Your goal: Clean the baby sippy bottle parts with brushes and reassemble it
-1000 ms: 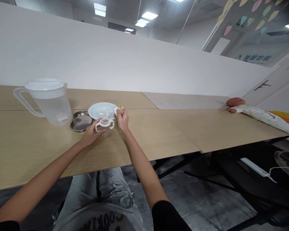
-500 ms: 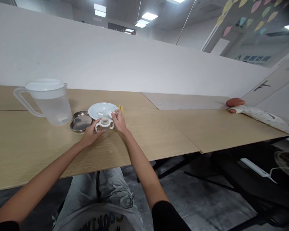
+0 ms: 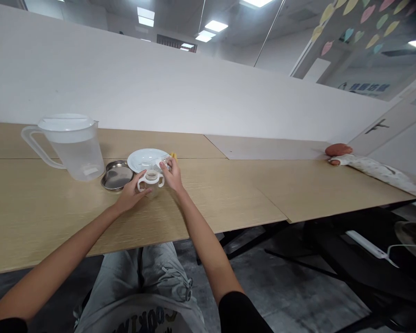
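My left hand (image 3: 132,193) is closed around a small clear baby bottle (image 3: 151,188) with a white two-handled ring at its neck. The bottle stands upright on the table, and its mouth is uncovered. Just above its right side, my right hand (image 3: 172,175) grips a small white and clear piece (image 3: 162,163) in its fingertips; its exact kind is too small to make out. Behind the two hands lies a white plate (image 3: 138,159) with something clear on it. Something yellow (image 3: 174,156) shows past my right fingers.
Left of my hands, a round metal dish (image 3: 117,175) sits beside a large lidded plastic pitcher (image 3: 76,152) with water in it. A reddish object (image 3: 338,149) and a pale patterned cloth-like bundle (image 3: 377,171) lie at the table's far right end. A white wall rises behind the table.
Both hands keep nearly the same place and hold. The camera view has shifted very slightly; nothing else visibly differs.
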`<state>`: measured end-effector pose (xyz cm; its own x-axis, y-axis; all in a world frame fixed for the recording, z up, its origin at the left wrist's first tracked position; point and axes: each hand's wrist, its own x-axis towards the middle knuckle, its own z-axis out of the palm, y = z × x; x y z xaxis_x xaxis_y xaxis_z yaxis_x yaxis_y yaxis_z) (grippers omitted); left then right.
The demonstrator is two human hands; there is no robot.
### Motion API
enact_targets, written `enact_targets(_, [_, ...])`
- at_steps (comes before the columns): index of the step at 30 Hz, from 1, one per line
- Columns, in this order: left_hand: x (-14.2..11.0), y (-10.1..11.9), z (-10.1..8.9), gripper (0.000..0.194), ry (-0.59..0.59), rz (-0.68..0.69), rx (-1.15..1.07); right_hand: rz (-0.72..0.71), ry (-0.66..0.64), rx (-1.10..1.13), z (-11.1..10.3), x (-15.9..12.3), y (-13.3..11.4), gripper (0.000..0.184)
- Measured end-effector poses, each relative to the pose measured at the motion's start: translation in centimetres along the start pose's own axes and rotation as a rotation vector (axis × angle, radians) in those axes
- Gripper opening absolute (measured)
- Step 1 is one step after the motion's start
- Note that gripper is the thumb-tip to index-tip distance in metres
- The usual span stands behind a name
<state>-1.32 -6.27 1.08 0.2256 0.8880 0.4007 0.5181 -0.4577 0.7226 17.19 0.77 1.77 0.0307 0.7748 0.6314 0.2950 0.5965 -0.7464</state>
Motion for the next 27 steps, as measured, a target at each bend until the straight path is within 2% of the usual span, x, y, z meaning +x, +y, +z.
enact_targets(6, [0.0, -0.2, 0.0, 0.086, 0.003, 0.003, 0.015, 0.072, 0.113, 0.163, -0.2, 0.6, -0.2, 0.036])
enact_targets(9, [-0.1, -0.3, 0.0, 0.085, 0.006, 0.009, 0.022, 0.095, 0.126, 0.191, -0.2, 0.6, 0.1, 0.035])
enact_targets(14, [-0.1, -0.4, 0.1, 0.084, 0.008, 0.024, 0.032, 0.122, 0.076, 0.099, -0.3, 0.6, 0.7, 0.033])
enact_targets(27, [0.0, -0.4, 0.2, 0.080, 0.015, 0.052, 0.053, 0.118, 0.094, -0.137, -0.7, 0.6, 1.6, 0.029])
